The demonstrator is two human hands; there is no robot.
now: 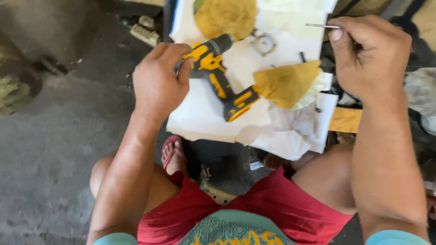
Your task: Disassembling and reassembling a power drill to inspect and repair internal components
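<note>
My left hand (159,79) grips the rear of a yellow and black cordless drill (218,77), which lies on white paper (200,113) spread on the ground. The drill's chuck points up and right, its handle down and right. My right hand (368,54) is raised at the upper right and pinches a thin metal rod or bit (320,26) between thumb and fingers, its tip pointing left. The two hands are well apart.
Two yellow cloths (286,84) (227,16) lie on the paper, with a small round metal part (263,44) between them. A yellow board (345,120) sits at right. My knees in red shorts and a sandalled foot (172,154) are below. Grey concrete floor (59,136) spreads left.
</note>
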